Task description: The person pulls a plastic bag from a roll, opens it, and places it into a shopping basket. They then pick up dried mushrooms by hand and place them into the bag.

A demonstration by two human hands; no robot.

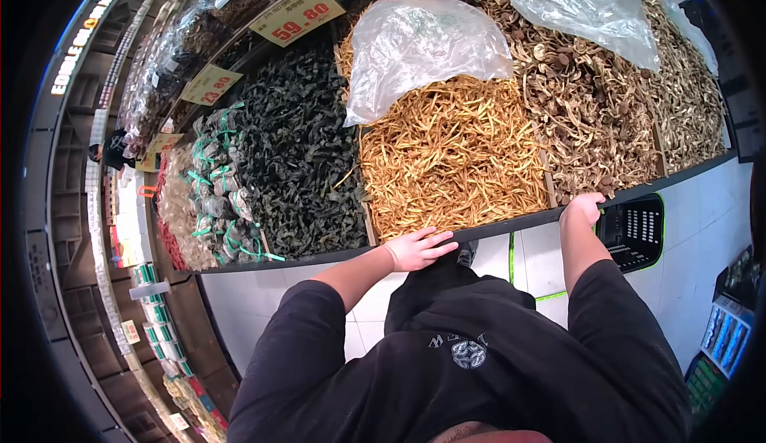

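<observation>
My left hand (419,249) rests on the black front edge (503,228) of a display bin, its fingers spread and holding nothing. Further right, my right hand (585,206) lies over the same edge, with its fingers bent against the rim near the brown dried mushrooms (582,116). Between and beyond the hands are golden dried strips (451,156), partly covered by a clear plastic bag (427,44). Dark dried pieces (303,140) fill the compartment left of them. Whether the right fingers hold anything besides the edge is hidden.
Bundles with green ties (219,180) lie at the left. Price signs (298,14) stand along the back. A second plastic bag (586,12) covers some mushrooms. A black basket (634,232) is on the floor at the right, below the bin edge. Shelves line the far left.
</observation>
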